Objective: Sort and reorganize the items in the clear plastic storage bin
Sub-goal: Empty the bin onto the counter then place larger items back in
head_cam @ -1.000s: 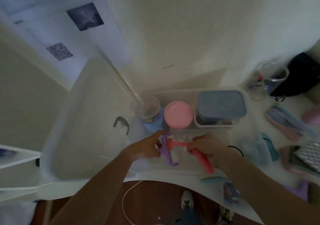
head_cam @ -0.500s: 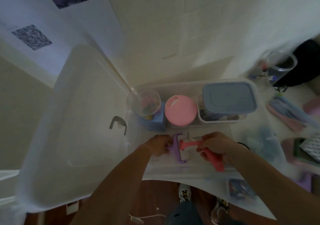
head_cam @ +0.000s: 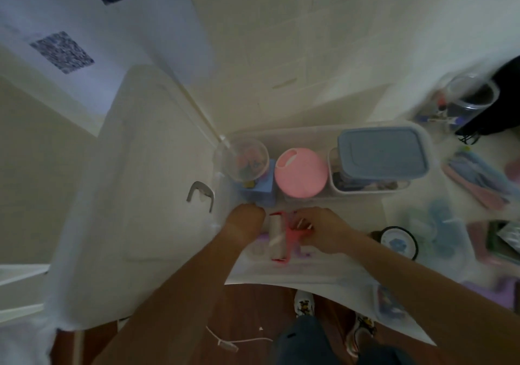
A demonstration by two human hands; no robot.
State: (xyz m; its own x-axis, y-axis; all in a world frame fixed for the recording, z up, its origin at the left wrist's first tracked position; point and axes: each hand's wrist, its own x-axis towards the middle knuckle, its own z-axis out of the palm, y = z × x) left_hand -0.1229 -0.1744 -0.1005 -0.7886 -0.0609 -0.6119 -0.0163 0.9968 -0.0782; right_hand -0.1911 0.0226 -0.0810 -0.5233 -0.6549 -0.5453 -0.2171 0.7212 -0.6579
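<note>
Bin (head_cam: 309, 135), clear plastic, is sitting on the white table w/ its lid (head_cam: 135, 184) flipped open and leaning off to the left, prob so both arms get free access from above. Along the far wall three containers are lining up side by side: clear round cup (head_cam: 241, 159) resting on a blue box (head_cam: 260, 193), pink round lid container (head_cam: 301, 172) in the middle, rectangular tub w/ grey-blue lid (head_cam: 382, 153) at right. That row looks like the sorted part; tall stuff is going at the back, leaving the near strip for flat items.

Left hand (head_cam: 247, 222) is reaching into the near-left corner, just beside the blue box; fingers are pointing down and away, so can't tell if they're curled on anything. Right hand (head_cam: 320, 231) is working at the pink lint roller (head_cam: 278, 238), which is lying lengthwise in the near strip over something purple. Fingers are bent down onto the pink handle area, apparently grasping or pressing it into place, but blur is hiding the exact contact.

Outside the bin, right side of table is holding unsorted bits: round dark-rimmed item (head_cam: 399, 242), pink and blue utensils (head_cam: 478, 184), a clear jar (head_cam: 470, 96) — likely still waiting to go in. Judging by that, task is roughly midway.
</note>
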